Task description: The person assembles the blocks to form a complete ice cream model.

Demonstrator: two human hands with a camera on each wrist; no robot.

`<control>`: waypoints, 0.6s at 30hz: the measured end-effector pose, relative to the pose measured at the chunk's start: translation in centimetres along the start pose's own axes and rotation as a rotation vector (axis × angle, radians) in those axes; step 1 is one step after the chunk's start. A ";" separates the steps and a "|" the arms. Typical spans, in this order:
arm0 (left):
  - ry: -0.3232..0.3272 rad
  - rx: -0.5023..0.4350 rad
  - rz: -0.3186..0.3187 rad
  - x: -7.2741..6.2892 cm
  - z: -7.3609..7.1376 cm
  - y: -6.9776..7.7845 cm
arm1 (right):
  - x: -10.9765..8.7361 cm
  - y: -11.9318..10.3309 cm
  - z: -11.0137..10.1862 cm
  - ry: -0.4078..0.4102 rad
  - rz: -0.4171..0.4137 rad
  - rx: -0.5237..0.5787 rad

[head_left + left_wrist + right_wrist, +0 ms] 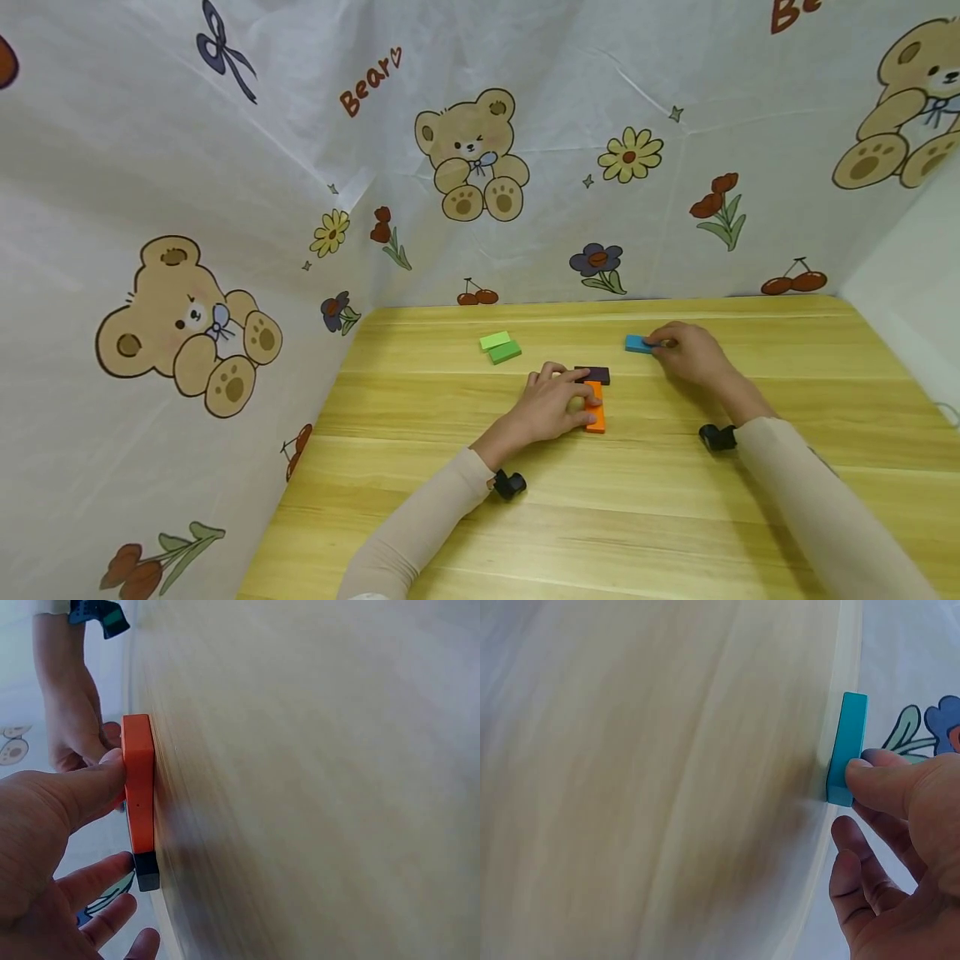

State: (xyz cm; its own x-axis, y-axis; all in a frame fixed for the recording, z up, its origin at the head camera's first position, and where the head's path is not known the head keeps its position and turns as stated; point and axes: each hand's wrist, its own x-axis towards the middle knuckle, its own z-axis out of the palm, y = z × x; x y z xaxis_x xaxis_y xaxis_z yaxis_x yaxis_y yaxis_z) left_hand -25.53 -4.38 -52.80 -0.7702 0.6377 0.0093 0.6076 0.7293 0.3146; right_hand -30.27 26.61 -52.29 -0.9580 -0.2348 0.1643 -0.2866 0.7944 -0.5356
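Observation:
On the wooden table, my left hand (551, 406) has its thumb and a finger on a flat, domino-shaped orange block (139, 784). Another of its fingers touches the dark purple block (597, 374), which lies crosswise at the far end of the orange one. Farther right, the right hand (691, 354) pinches a similar blue block (848, 739) between thumb and fingers, its other fingers loosely bent. The blue block's left part shows beyond the fingertips in the head view. The underside of the orange block is hidden.
A light green block (495, 340) and a darker green block (505, 352) lie side by side at the back left of the table (420, 417). A white cloth (562, 100) printed with bears and flowers hangs behind and to the left. Each wrist carries a small black camera (510, 485).

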 end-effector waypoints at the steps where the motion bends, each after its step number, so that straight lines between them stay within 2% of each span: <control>1: -0.002 0.000 -0.001 0.0 0.0 0.0 | 0.1 -0.1 0.2 0.001 -0.005 0.003; 18: -0.010 -0.013 -0.015 -0.1 -0.2 0.2 | 3.2 -3.0 2.8 -0.046 -0.050 0.032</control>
State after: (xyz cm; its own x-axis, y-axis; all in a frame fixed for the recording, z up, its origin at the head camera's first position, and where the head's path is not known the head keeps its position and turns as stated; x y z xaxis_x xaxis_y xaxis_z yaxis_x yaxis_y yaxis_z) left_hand -25.40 -4.36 -52.57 -0.7773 0.6291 -0.0049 0.5932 0.7355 0.3272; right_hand -32.51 21.86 -52.44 -0.9417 -0.2997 0.1531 -0.3330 0.7631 -0.5539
